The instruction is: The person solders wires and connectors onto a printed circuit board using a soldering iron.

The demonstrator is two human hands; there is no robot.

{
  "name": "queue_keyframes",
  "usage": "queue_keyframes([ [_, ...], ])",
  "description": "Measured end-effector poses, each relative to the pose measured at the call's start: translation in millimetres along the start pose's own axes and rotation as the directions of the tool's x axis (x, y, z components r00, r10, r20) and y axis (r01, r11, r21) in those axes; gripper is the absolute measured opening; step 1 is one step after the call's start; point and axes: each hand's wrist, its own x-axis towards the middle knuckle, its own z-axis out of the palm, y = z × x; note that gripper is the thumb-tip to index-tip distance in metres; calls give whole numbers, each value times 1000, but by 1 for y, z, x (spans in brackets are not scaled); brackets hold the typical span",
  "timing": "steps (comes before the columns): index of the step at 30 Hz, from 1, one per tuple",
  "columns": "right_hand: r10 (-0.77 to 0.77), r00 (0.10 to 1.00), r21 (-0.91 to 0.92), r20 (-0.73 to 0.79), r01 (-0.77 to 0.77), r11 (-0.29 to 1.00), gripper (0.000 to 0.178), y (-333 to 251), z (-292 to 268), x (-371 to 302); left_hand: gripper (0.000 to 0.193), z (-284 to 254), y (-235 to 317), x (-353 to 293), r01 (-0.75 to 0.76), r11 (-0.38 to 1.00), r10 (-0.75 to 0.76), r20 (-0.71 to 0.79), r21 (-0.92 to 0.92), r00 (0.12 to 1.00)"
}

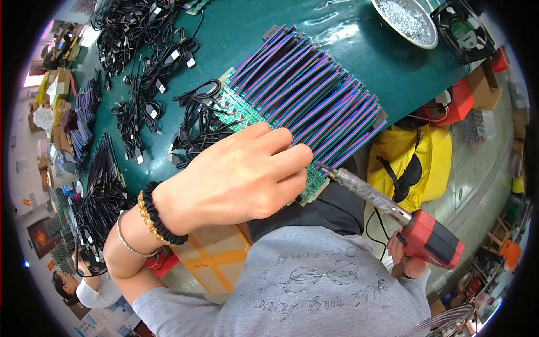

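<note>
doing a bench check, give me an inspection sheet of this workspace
surface: green table, mostly covered.
job's things: row of green circuit boards with striped ribbon wires; soldering iron with its tip at the near end of the row.
clutter: bowl of metal bits, fan, cardboard box below the table edge.
hands: left hand rests on the boards; right hand grips the iron's red handle.
cables: piles of black cables on the left of the table.
surroundings: yellow bag, red box, another person at lower left.
</note>
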Motion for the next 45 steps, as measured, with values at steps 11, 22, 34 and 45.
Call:
queue_keyframes([
  [11,-40,986,-150,-161,16,989,32,5,11,-14,23,-3,-4,4,-52,998,52,12,17,999],
  [22,-55,944,-385,-325,-79,919,53,-7,18,-3,20,-1,-5,7,-68,998,68,2,10,998],
  [34,-207,961,-121,-181,188,975,11,6,14,0,17,-2,-6,7,-85,996,85,-12,13,996],
  [45,-92,952,-272,-293,9,962,20,4,22,-5,16,-1,-7,6,-86,996,86,-10,8,996],
])
